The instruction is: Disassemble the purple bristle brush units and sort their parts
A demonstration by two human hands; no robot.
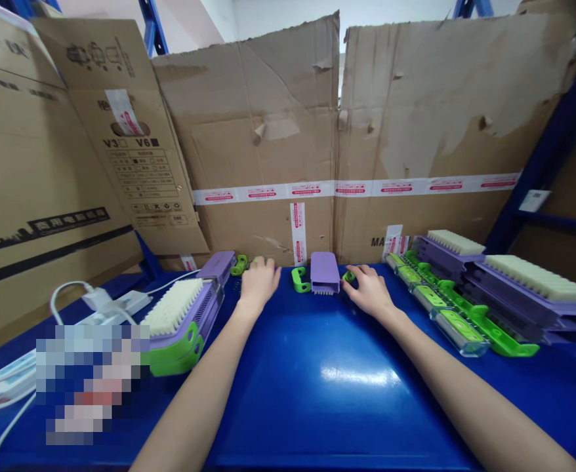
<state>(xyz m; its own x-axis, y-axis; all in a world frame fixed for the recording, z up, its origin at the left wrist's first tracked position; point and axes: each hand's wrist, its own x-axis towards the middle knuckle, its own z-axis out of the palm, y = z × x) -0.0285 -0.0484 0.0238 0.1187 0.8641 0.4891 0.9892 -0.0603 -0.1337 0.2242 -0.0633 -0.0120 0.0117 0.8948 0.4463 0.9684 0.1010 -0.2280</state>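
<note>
My left hand (260, 282) reaches to the back of the blue table, palm down, beside a small green part (239, 265); its fingertips are partly hidden, and whether it holds anything is unclear. My right hand (369, 288) has its fingers curled at another green piece (349, 276), which shows at the fingertips. Between the hands stands a purple housing (325, 272) with a toothed lower edge, and a green C-shaped bracket (300, 280) is just left of it. Left of my left forearm lies a purple and green brush (180, 321) with pale bristles.
At right are green strips (485, 321), clear-covered parts (458, 328) and purple pieces with bristle blocks (538, 276). A white power strip (130, 303) with cables lies left, near a blurred patch. Cardboard panels (268, 151) stand behind the blue table (317, 419).
</note>
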